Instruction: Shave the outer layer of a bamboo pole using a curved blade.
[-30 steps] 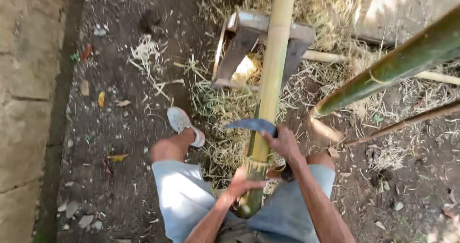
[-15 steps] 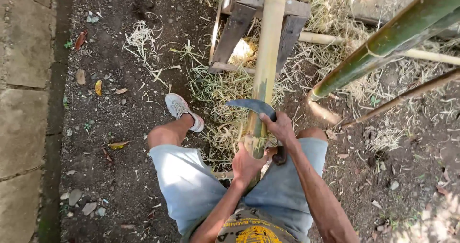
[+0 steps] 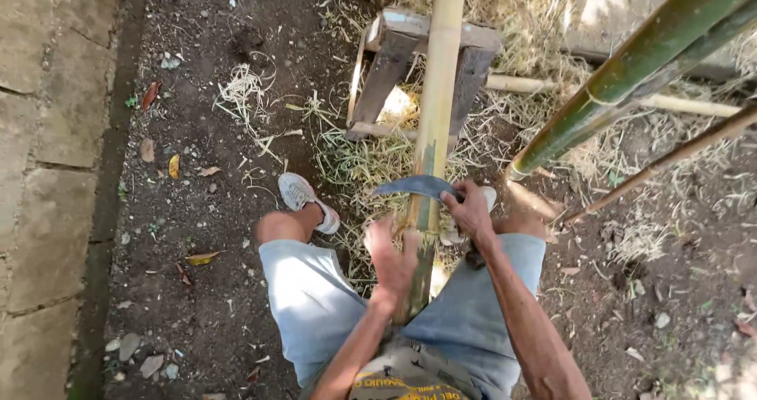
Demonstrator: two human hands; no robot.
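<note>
Seen from above: our right hand clamps the curved blade across the bamboo pole, which runs toward twelve o'clock; our left hand, blurred, grips it nearer us.

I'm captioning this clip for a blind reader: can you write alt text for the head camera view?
Seen from above, a seated person steadies a bamboo pole with the left hand while the right hand holds a curved blade against it. The pole rests on a wooden stool, with shavings scattered over the dirt ground.
</note>
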